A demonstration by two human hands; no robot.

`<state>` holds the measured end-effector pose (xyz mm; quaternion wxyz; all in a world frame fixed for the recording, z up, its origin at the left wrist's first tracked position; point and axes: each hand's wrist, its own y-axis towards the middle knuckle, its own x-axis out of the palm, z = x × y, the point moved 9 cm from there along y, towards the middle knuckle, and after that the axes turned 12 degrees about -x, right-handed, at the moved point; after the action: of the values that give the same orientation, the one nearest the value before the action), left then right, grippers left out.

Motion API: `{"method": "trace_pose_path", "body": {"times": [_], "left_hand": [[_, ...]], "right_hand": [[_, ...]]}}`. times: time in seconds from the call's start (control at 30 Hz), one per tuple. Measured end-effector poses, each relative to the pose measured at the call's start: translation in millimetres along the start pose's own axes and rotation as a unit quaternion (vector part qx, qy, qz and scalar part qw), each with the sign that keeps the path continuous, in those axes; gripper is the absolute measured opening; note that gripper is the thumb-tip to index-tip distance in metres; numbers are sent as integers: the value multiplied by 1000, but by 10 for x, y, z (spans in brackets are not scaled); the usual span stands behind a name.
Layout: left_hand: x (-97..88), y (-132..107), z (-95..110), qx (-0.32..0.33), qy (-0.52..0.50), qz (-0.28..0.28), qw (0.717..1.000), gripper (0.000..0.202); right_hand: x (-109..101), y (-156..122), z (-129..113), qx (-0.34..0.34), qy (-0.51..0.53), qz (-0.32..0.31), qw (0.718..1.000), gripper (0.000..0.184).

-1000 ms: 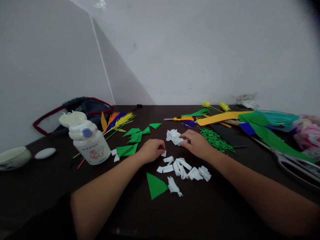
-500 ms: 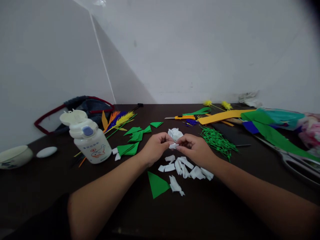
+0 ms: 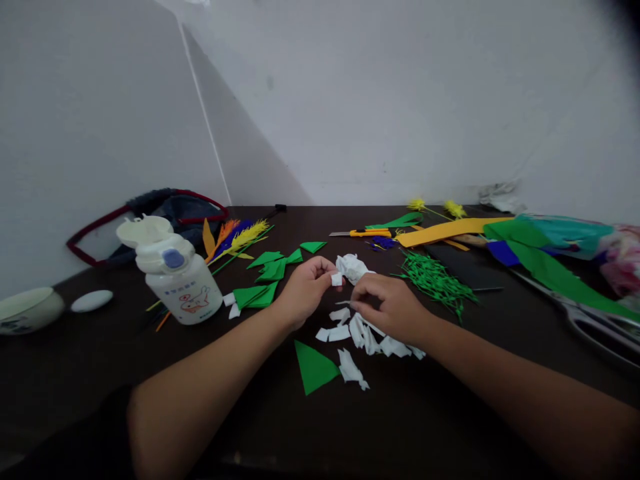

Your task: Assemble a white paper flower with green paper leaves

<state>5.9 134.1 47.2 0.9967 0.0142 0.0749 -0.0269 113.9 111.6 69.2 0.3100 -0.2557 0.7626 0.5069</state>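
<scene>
The square scrap (image 3: 337, 280) is white, the triangle (image 3: 313, 369) green. The white bottle (image 3: 167, 287) has a blue button (image 3: 173, 259) and an orange animal print (image 3: 196, 303); the utility knife (image 3: 371, 233) is yellow-orange, the table (image 3: 400, 420) dark brown.

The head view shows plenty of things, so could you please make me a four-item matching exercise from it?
1. Left hand
2. Bottle
3. Cutter
4. Scissors

A. Lid open
B. Reaching the picture's right edge
C. Holding a small white square
D. Mostly yellow-orange

Pairs: 1-C, 2-A, 3-D, 4-B
</scene>
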Motion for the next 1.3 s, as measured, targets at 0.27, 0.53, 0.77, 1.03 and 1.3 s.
{"method": "trace_pose_path", "body": {"times": [0.27,0.53,0.77,1.03,1.3], "left_hand": [[157,-51,20,18,43,-38,998,5],[177,-74,16,-8,31,-40,999,1],[63,-19,-16,2,121,-24,992,3],[20,8,-25,83,399,-21,913,17],[217,-117,92,76,136,-74,985,25]], "right_hand": [[-159,5,4,13,-15,84,996,9],[-146,0,-104,-63,-2,102,993,21],[-220,14,27,10,72,115,991,13],[31,-132,468,200,282,110,932,7],[11,-91,393,220,279,129,926,8]]}}
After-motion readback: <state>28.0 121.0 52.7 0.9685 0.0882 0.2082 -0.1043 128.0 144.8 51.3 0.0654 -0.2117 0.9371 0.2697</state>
